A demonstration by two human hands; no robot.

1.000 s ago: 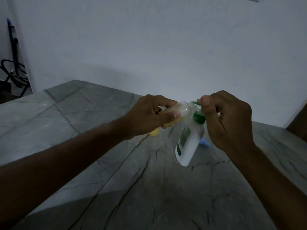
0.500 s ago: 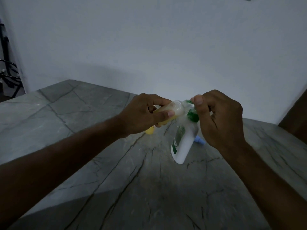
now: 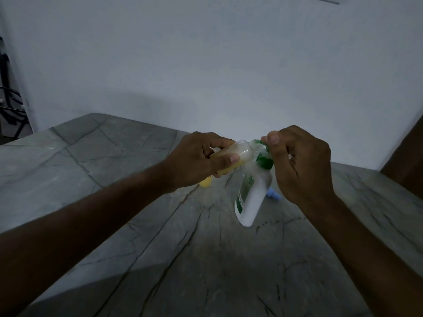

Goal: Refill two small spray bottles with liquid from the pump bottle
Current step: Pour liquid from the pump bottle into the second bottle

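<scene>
Pump bottle [image 3: 250, 200] hangs tilted below your right hand [image 3: 302, 165], whose curled fingers grip its green pump head [image 3: 264, 160] above the grey table [image 3: 114, 179]; your left hand [image 3: 194, 159] pinches the small spray bottle [image 3: 238, 152] sideways, its mouth against the pump, yellowish liquid inside

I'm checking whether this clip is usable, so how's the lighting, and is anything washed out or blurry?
Head view: dim overall, forearms and near table in shadow; a bright patch overexposes the small spray bottle in the left hand and the white pump bottle the right hand grips, blurring its label; wide-angle edges bend.
</scene>
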